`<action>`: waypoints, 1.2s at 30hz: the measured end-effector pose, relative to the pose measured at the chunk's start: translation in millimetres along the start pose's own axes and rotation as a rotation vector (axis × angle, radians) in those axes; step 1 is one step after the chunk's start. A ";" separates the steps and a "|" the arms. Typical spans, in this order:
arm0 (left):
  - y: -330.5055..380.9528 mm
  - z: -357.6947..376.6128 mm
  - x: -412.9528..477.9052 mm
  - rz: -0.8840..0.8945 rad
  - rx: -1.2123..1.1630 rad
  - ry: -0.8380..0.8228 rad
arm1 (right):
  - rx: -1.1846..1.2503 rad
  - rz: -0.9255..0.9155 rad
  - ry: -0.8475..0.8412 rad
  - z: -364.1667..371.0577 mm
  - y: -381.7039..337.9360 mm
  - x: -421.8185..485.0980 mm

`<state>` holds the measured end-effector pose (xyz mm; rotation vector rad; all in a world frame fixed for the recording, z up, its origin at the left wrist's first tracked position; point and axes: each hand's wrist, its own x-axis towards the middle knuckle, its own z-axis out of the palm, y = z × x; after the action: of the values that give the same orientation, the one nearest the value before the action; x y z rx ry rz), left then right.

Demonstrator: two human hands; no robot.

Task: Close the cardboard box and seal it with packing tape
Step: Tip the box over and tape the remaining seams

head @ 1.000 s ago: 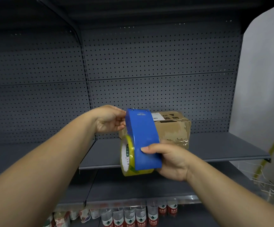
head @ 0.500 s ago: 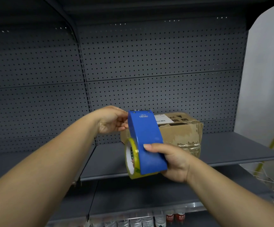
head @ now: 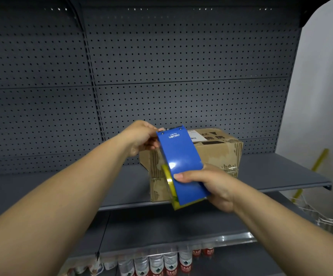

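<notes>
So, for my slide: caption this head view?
Both hands hold a blue tape dispenser before a brown cardboard box.

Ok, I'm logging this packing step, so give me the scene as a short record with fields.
box: cardboard box on the grey shelf, flaps down
tool: blue tape dispenser with a yellowish roll, held in front of the box
right hand: grip around the dispenser's body
left hand: fingers at the dispenser's top end
below: bottles on a lower shelf

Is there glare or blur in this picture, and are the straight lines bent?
Head view: a white glare spot lies on the blue tape dispenser; the bottles at the bottom edge are blurred; the shelf and the pegboard's seams bow from wide-angle distortion; the corners are dark.
</notes>
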<state>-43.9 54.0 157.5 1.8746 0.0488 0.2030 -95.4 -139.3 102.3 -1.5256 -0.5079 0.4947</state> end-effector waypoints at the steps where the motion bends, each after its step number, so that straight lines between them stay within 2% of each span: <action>1: 0.3 4.4 -0.3 0.008 -0.001 0.012 | 0.006 -0.001 0.002 -2.4 -0.7 -1.8; 6: 7.0 -5.9 1.6 0.071 -0.086 0.194 | 0.025 0.069 -0.073 -12.9 6.4 -17.1; 9: 4.3 -20.6 -1.2 0.079 0.016 0.148 | 0.018 0.091 -0.087 -14.1 13.6 -23.0; 15: -15.8 -9.2 5.0 0.094 0.066 0.131 | 0.021 0.124 -0.018 -15.0 27.5 -20.5; 20: -33.6 -3.6 13.5 0.100 0.159 0.148 | 0.133 0.188 -0.001 -8.0 41.1 -13.5; 29: -54.6 -17.8 36.0 0.173 0.563 0.286 | 0.169 0.163 0.017 24.5 50.0 12.5; 36: -68.2 -13.1 56.8 0.136 0.827 0.285 | 0.196 0.199 0.057 28.8 59.8 25.7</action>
<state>14.5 95.2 103.3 2.6588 0.2293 0.6145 -91.3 -101.5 42.2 -1.4036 -0.2557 0.6337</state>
